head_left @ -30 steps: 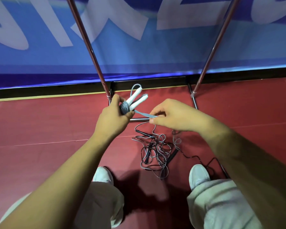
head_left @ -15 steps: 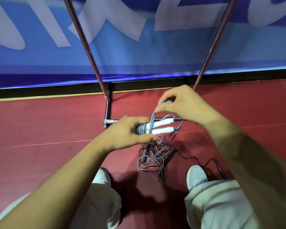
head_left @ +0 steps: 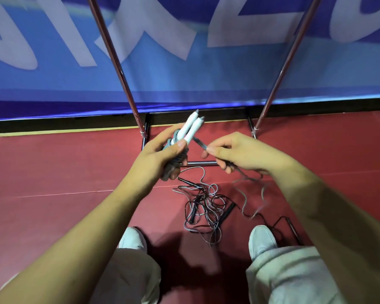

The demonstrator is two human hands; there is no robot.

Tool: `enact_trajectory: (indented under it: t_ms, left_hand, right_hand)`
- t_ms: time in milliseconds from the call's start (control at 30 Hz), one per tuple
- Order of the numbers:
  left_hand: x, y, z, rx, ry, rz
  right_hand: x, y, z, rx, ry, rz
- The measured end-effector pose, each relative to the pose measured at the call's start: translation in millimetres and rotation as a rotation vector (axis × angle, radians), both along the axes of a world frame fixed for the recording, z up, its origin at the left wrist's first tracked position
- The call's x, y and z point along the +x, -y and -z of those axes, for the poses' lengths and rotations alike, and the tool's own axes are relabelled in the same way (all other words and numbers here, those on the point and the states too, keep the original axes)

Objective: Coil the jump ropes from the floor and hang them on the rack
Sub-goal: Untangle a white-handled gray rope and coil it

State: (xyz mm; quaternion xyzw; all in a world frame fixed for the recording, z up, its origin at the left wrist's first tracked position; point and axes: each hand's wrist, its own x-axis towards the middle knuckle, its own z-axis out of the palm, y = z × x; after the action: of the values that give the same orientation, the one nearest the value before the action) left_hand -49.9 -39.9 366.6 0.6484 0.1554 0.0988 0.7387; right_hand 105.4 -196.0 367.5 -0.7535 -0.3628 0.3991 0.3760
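My left hand (head_left: pixel 162 153) grips a jump rope by its two white handles (head_left: pixel 190 127), which point up and away, with grey cord wound around their lower ends. My right hand (head_left: pixel 235 152) pinches the grey cord (head_left: pixel 199 143) that runs taut from the handles, and the slack trails down past my wrist to the floor. A tangle of dark and grey jump ropes (head_left: pixel 203 204) with black handles lies on the red floor between my feet. The rack (head_left: pixel 114 62) shows as two slanted metal poles and a low base bar just beyond my hands.
A blue banner (head_left: pixel 184 80) with large white letters hangs behind the rack. My white shoes (head_left: pixel 262 240) and light trousers flank the rope pile. Another black rope handle (head_left: pixel 293 229) lies right of my right shoe.
My left hand has tipped the white handles from lying sideways to pointing up and away. My right hand has dropped from above the handles to their right, pulling the cord taut.
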Motion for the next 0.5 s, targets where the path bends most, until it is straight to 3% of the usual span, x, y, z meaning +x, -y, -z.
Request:
enact_trajectory:
  t_ms: [267,500]
  left_hand:
    - [7.1,-14.8,13.8,0.109,-0.185,-0.228]
    - [2.6,-27.5,33.5,0.592,-0.324,-0.263]
  right_hand:
    - [-7.8,-0.3,-9.1,-0.016,0.231,-0.065]
    - [-21.3,-8.0,-11.7,-0.026,0.347,-0.125]
